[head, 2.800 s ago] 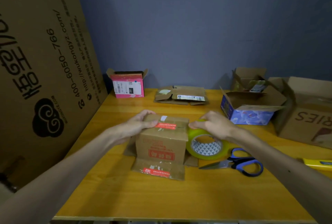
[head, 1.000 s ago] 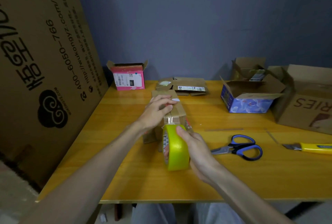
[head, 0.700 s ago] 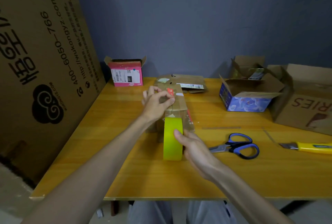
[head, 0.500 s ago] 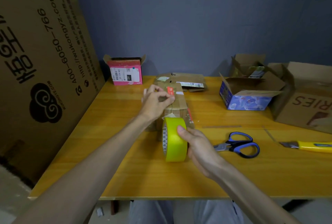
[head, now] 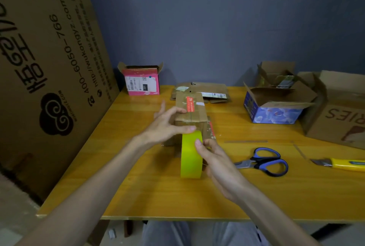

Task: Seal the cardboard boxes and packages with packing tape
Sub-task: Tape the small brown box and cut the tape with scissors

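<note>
Change vs half a second ago: left hand (head: 167, 125) has gone from a curled pinch at the top of the small cardboard box (head: 190, 111) to lying flat over it. Fingers (head: 178, 110) are now straight and spread, and one fingertip reaches the near top edge, right by the tape roll (head: 191, 154). Reads as pressing and smoothing, not holding an end.

Roll has squared up too. It was tilted with the core showing; now it's edge-on, standing on the table (head: 138, 186) just in front of the box's near face. Right hand (head: 215, 160) grips it, thumb on the yellow outer face, the other fingers hidden behind the roll.

Box sits mid-table, long side pointing away from the person, top flaps closed with the seam down the middle. Can't tell if a strip actually runs from roll to box; the tape is clear and doesn't show.

My read: tape end is anchored on top and the run is coming down over the near edge. Next up is probably cutting. Scissors (head: 264, 161) are just right of the right hand, utility knife (head: 343, 164) further right.

Not yet sealed: blue box (head: 272, 111) and pink box (head: 142, 83), both with flaps up.
</note>
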